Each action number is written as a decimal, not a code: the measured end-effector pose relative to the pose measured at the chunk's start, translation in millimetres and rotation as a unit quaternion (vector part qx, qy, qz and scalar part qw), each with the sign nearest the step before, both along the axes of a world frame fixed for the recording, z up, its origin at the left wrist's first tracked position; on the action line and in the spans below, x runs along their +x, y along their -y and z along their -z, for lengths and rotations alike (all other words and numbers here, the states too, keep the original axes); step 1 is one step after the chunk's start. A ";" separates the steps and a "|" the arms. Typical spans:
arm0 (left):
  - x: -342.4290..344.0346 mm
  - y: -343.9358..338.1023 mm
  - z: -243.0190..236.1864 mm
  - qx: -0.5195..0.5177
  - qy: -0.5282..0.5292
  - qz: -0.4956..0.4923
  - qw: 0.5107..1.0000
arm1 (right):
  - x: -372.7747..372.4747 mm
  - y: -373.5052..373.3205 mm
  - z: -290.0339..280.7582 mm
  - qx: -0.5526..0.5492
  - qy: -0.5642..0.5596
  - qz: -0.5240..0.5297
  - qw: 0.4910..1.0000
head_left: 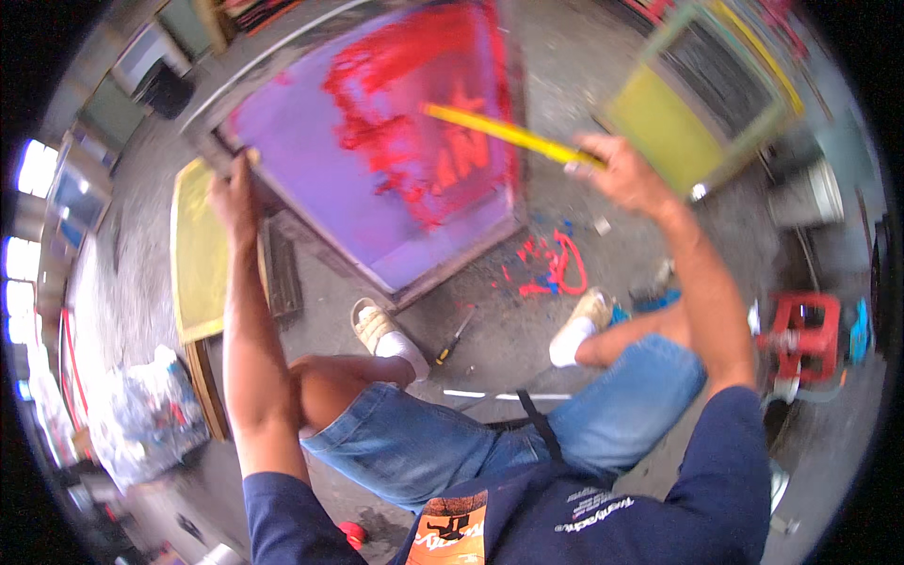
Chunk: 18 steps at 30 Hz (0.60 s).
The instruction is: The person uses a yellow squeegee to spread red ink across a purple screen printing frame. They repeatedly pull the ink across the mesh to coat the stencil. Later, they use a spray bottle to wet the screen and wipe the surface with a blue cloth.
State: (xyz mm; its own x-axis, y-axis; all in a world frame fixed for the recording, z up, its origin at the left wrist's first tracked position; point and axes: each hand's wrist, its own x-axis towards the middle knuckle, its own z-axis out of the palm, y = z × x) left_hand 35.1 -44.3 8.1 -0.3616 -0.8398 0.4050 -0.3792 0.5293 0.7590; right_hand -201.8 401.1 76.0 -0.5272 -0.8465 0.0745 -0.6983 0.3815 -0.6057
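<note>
A large screen-printing frame (pixel 456 259) with purple mesh and smeared red ink stands tilted in front of me. My left hand (pixel 235 196) is closed around its left edge. In my right hand (pixel 626 177), a long, thin yellow strip-like tool (pixel 508 132) points left across the red ink; motion blur hides its exact kind. Whether its tip touches the mesh I cannot tell. On the floor between my sandalled feet lies a screwdriver (pixel 455 337) with a yellow and black handle.
Yellow-meshed frames stand at the left (pixel 202 254) and far right (pixel 650 127). Red and blue ink scraps (pixel 556 264) lie on the floor below the big frame. A red plastic stool (pixel 805 334) is at right, a stuffed clear plastic bag (pixel 151 414) at left, and a dark bin (pixel 165 89) farther back.
</note>
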 end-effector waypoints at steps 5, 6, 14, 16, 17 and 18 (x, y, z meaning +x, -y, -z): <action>27.0 89.6 49.2 -0.238 0.110 0.053 0.964 | -24.0 -201.1 14.7 -0.061 -0.102 0.314 0.942; 19.8 93.9 50.9 -0.153 0.067 0.072 0.983 | -7.4 -256.6 39.1 -0.049 -0.108 0.399 0.909; 17.8 101.0 41.6 -0.177 0.113 0.058 0.976 | 288.2 -410.1 322.8 0.020 0.073 0.770 0.633; 21.2 86.9 28.3 -0.398 0.160 0.062 0.901 | 326.4 -412.7 362.5 -0.036 0.128 0.783 0.607; 29.2 97.2 20.7 -0.353 0.201 0.032 0.913 | 334.1 -415.2 381.5 -0.031 0.117 0.776 0.619; 38.3 114.4 7.7 -0.309 0.241 -0.003 0.920 | 335.2 -416.3 400.5 -0.028 0.109 0.766 0.633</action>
State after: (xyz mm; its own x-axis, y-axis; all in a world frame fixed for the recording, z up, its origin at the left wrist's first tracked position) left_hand 73.4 -158.7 0.5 -0.6205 -0.5051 0.5998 -0.5973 0.8001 0.0559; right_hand 133.4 817.3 -324.5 -0.7298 0.6703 -0.1347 0.5676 0.4841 -0.6660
